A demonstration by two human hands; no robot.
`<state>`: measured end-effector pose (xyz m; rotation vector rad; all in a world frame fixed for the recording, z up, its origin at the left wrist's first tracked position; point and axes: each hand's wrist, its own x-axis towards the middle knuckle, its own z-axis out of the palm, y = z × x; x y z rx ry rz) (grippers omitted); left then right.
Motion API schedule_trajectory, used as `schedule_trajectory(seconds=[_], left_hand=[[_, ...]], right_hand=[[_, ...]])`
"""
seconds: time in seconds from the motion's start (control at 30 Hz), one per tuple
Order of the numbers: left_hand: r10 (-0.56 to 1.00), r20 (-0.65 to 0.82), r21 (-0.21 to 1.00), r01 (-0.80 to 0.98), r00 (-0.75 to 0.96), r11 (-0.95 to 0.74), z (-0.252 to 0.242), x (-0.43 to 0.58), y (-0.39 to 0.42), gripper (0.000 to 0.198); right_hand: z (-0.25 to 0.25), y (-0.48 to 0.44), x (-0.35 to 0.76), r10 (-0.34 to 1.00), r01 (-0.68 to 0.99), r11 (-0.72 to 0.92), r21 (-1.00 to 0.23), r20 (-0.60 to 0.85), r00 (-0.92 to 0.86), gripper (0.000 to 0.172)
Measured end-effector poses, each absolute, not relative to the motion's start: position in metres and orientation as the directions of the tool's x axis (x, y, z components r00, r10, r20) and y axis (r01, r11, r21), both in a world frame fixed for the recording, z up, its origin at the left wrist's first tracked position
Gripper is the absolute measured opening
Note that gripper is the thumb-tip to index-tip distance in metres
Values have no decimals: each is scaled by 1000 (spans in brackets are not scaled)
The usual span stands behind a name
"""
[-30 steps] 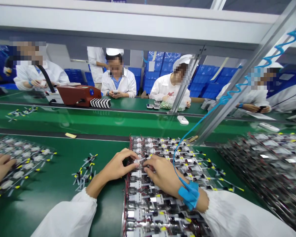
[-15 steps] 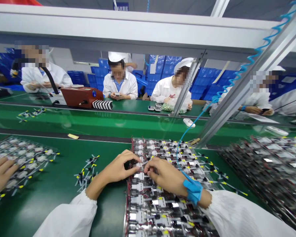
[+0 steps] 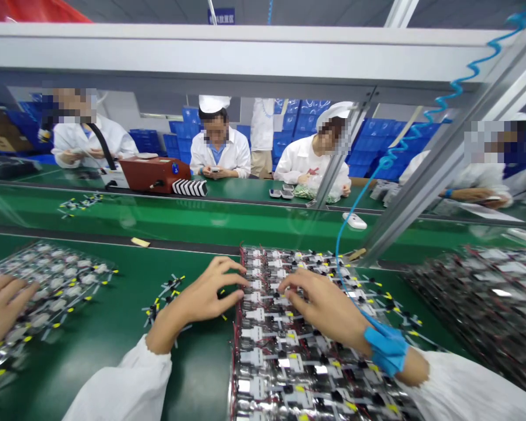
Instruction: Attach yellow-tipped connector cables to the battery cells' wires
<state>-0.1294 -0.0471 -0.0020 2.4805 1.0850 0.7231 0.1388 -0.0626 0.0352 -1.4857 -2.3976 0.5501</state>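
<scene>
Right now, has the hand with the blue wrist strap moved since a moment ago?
Yes. The right hand has shifted to the right, farther from the left edge of the wired component rows.

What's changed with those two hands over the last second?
The hands have moved apart. Earlier their fingertips met over the rows of small wired parts; now the right hand has shifted rightward across them, while the left hand sits at the near edge. Neither clearly holds anything. The sheet of wired parts is unchanged, and the blue wrist strap remains on the right wrist.
</scene>
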Motion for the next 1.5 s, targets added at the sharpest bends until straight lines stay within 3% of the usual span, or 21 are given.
schedule_trajectory(seconds=[0.1,0.23,0.33,0.43,0.6,0.87,1.03,1.23,1.33,1.5], left_hand=[[861,311,539,672,401,-508,10,-171,-43,26],[941,-74,542,806,329,-239,4,-209,-45,24],[924,-183,495,843,336,-208,-13,-200,-47,23],[913,-157,501,827,376,-255,-24,-176,-48,7],[911,-83,491,813,403,-315,-13,-167,-48,14],[874,247,593,648,419,-478,11,-140,-59,12],[825,329,611,562,460,-557,2,-112,-68,9],[818,351,630,532,455,-566,-1,-116,-69,10],[857,386,625,586,342,-515,1,-128,-63,18],[889,441,661,714,-123,-229,-3,-173,-46,29]], right_hand=[[39,-63,142,898,796,401,-454,26,-438,22],[45,-64,146,887,788,425,-445,31,-460,23],[50,-63,146,882,782,431,-450,27,-471,23],[54,-64,143,878,778,437,-451,27,-477,24],[59,-66,135,873,769,448,-455,39,-486,25],[57,-64,104,823,659,533,-530,143,-550,37],[47,-58,93,810,652,510,-561,59,-583,18],[44,-62,93,833,687,450,-571,-9,-553,14],[39,-62,87,827,654,462,-599,26,-561,15],[24,-62,56,783,589,537,-604,96,-615,17]])
